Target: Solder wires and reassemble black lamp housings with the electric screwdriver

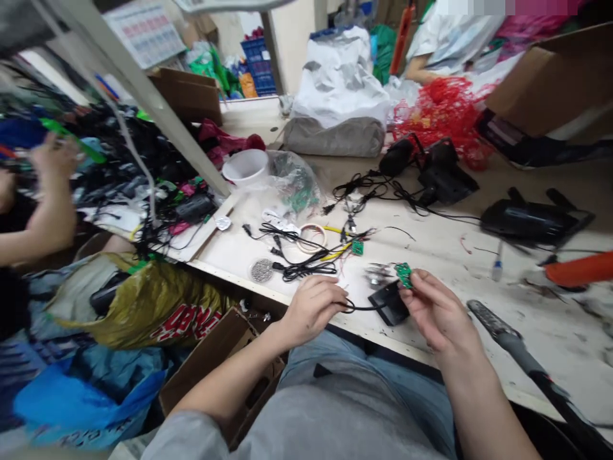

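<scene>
Between thumb and fingers, my right hand [438, 310] pinches a small green circuit board [403, 275]. Just below the board, a black plastic housing [393, 308] lies at the table's front edge. A black cable [360, 309] runs from that housing to my left hand [313, 308], whose fingers are closed on it. Some shiny metal parts [378, 273], blurred, lie behind the housing. Another green circuit board [357, 247] rests farther back, beside thin wires. Coiled black cords [306, 268] and a round container of small silvery bits [261, 270] lie beyond my left hand.
A tape roll [299, 239], a white bucket [246, 167] and a clear bag [299, 185] stand behind. At right are black devices [531, 220], an orange handle [582, 268] and a long grey-black tool [514, 348]. Another person's hand [52, 156] holds something green at left.
</scene>
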`<action>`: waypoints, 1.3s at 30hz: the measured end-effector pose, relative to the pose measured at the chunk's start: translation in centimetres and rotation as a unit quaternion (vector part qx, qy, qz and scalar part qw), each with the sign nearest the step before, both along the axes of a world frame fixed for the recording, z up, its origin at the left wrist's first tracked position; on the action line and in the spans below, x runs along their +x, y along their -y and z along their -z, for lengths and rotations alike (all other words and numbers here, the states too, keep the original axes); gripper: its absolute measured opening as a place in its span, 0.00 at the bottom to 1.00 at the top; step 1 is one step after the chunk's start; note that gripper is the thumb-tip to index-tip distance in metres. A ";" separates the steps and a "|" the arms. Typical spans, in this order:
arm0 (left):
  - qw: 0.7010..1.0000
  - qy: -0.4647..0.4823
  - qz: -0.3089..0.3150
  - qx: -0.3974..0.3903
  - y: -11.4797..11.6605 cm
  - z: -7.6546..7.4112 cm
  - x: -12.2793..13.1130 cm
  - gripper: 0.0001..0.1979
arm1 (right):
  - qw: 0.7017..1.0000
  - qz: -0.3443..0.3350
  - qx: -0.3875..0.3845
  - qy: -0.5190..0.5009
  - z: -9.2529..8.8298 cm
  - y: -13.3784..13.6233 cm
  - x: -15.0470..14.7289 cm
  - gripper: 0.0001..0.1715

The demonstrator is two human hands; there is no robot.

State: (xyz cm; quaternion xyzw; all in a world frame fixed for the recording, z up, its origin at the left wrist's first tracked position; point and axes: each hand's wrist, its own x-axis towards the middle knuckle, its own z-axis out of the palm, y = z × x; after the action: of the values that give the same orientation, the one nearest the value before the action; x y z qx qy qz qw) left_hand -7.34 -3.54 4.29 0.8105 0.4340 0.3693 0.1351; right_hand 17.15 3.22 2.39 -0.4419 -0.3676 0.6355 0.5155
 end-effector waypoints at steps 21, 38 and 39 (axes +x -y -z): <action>0.936 0.020 -0.351 0.029 -2.2 -24.4 -15.8 0.17 | 0.944 -0.304 -0.131 0.013 -4.1 4.3 -9.1 0.28; 0.656 -0.250 -0.712 0.000 6.2 -25.1 -35.0 0.17 | 0.913 -0.366 -0.090 0.160 0.0 6.2 -12.5 0.27; 0.649 -0.250 -0.718 -0.006 6.8 -24.6 -35.7 0.18 | 0.909 -0.373 -0.083 0.165 0.0 6.3 -12.5 0.28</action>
State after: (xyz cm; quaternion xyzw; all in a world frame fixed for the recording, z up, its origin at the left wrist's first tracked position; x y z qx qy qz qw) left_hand -43.04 -10.37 28.92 0.3059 0.8999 0.1320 -0.2815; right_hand 4.66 -3.09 2.39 -0.4127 -0.5315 0.7274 0.1348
